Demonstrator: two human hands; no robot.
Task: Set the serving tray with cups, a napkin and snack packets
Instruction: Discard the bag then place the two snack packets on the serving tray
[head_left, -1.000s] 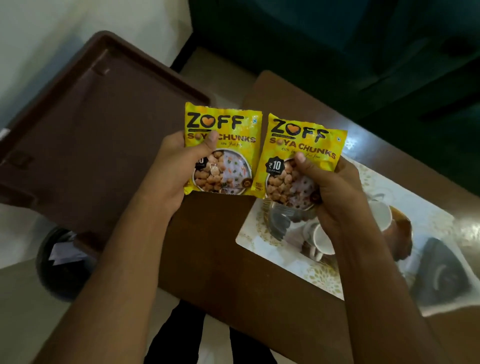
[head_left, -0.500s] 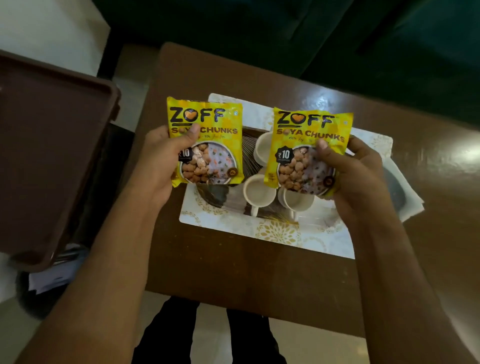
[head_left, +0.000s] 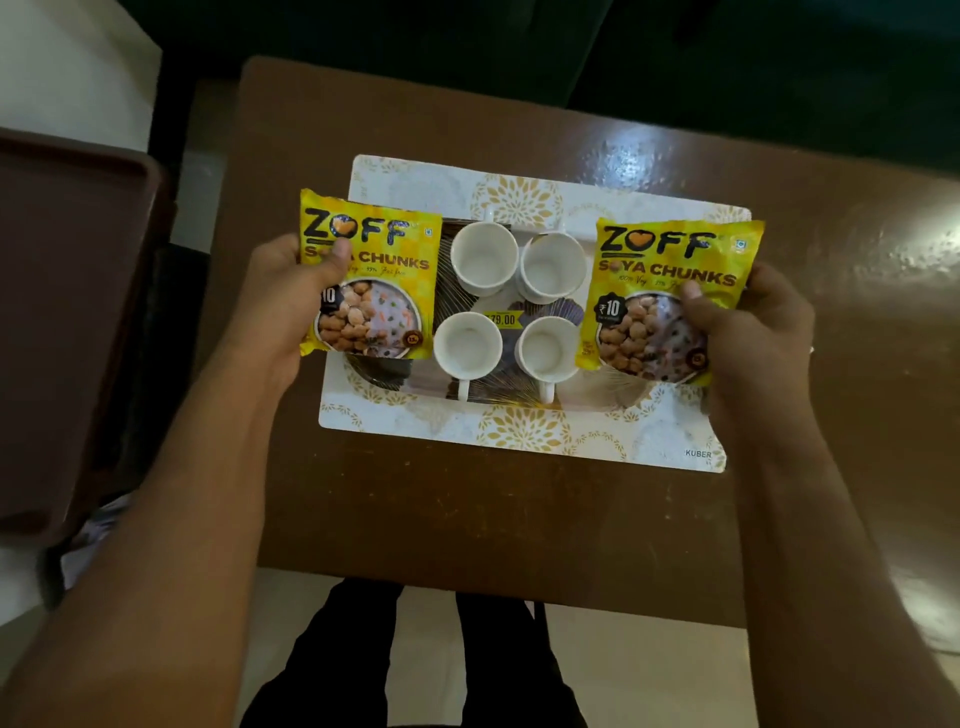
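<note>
1. A brown wooden counter (head_left: 467, 509), glossy on its right side, carries the setup.
2. A white serving tray (head_left: 524, 436) with gold floral print lies flat on it, near the middle.
3. 4 white cups (head_left: 484, 257) stand on the tray.

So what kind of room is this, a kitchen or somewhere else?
Probably a home living room, not a kitchen: a low brown table holds a serving tray with four cups, with what looks like dark green seating behind.

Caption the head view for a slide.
Left hand and right hand hold soya chunk packets either side of four white cups on the tray.
</note>
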